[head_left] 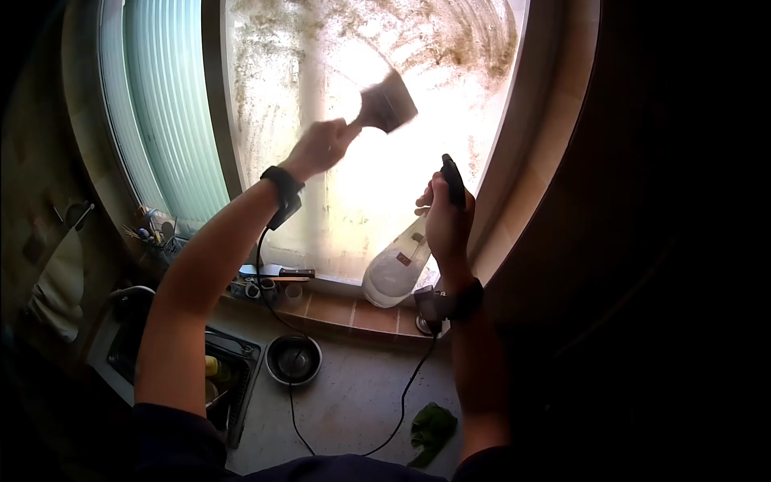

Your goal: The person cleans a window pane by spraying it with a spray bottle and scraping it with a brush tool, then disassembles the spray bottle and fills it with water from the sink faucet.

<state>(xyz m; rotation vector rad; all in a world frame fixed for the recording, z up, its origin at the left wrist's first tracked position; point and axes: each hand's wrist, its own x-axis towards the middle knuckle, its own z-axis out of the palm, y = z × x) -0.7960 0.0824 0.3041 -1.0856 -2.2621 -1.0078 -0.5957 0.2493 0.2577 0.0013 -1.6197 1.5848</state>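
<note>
My left hand (323, 148) is closed around the handle of a dark, wide-headed brush (389, 103), raised in front of the bright window pane (345, 193). Brown smears mark the upper part of that pane. On the right, my right hand (446, 210) grips the black-topped neck of a clear spray bottle (393, 269), which hangs tilted with its wide base toward the lower left, above the tiled sill. Both wrists wear black devices with cables.
A knife (291, 273) and small jars lie along the tiled sill (374, 315). Below are a metal bowl (294, 360), a green cloth (434, 427) and, at left, a sink (233, 347). Utensils (161, 233) stand by the ribbed pane; black cables cross the counter (345, 394).
</note>
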